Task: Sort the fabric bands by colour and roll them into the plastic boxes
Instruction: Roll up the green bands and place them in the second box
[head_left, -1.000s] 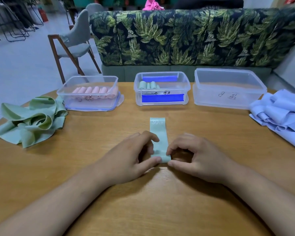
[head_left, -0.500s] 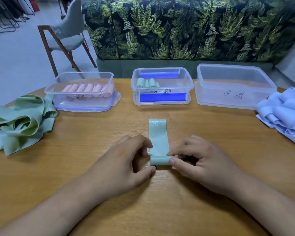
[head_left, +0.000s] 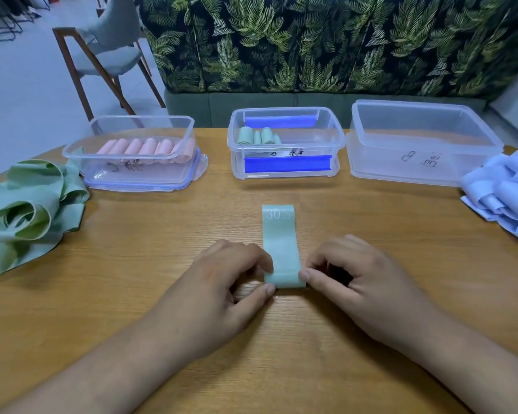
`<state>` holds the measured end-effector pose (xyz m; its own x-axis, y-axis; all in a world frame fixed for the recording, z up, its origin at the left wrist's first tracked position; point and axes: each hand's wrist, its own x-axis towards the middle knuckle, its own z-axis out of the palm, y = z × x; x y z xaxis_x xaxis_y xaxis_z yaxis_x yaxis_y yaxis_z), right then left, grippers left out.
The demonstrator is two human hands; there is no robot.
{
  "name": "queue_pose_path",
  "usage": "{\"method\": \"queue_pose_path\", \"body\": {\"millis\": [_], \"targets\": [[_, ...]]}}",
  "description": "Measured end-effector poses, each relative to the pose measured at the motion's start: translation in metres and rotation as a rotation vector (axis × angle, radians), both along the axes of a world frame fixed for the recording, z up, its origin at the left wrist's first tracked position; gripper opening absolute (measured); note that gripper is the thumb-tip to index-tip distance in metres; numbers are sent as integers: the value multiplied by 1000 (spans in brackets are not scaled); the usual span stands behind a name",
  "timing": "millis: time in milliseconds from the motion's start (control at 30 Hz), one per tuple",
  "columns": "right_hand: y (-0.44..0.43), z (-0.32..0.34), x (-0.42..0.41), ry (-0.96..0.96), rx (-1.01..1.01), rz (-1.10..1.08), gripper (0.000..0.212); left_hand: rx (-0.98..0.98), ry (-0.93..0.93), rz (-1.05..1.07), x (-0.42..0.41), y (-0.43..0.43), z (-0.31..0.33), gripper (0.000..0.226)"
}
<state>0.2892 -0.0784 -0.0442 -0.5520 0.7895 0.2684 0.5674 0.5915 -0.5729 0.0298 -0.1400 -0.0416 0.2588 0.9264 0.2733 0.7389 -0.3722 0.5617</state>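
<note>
A green fabric band (head_left: 280, 240) marked "30 LB" lies flat on the wooden table (head_left: 132, 294), its near end turned into a small roll. My left hand (head_left: 222, 291) pinches the roll's left end; my right hand (head_left: 356, 282) pinches its right end. Three clear plastic boxes stand in a row at the far edge: the left box (head_left: 138, 162) holds pink rolls, the middle box (head_left: 284, 162) holds green rolls (head_left: 256, 135), the right box (head_left: 416, 162) holds nothing that I can see.
A heap of loose green bands (head_left: 27, 213) lies at the table's left edge, a heap of pale blue bands (head_left: 503, 192) at the right edge. Behind the table stand a leaf-patterned sofa (head_left: 311, 40) and a grey chair (head_left: 108, 46).
The roll at the band's near end has grown a little and moved slightly away from me under both hands. The camera has tilted down.
</note>
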Motion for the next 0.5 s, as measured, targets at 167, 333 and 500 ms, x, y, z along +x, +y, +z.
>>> {"method": "queue_pose_path", "body": {"millis": [167,333,500], "targets": [[-2,0,1,-6,21,-4,20,12,7,0,-1,4,-2,14],[-4,2,3,14,59,100,16,28,14,18,-3,9,-4,16],[12,11,-4,-28,38,107,16,114,134,-18,2,15,0,23]]}}
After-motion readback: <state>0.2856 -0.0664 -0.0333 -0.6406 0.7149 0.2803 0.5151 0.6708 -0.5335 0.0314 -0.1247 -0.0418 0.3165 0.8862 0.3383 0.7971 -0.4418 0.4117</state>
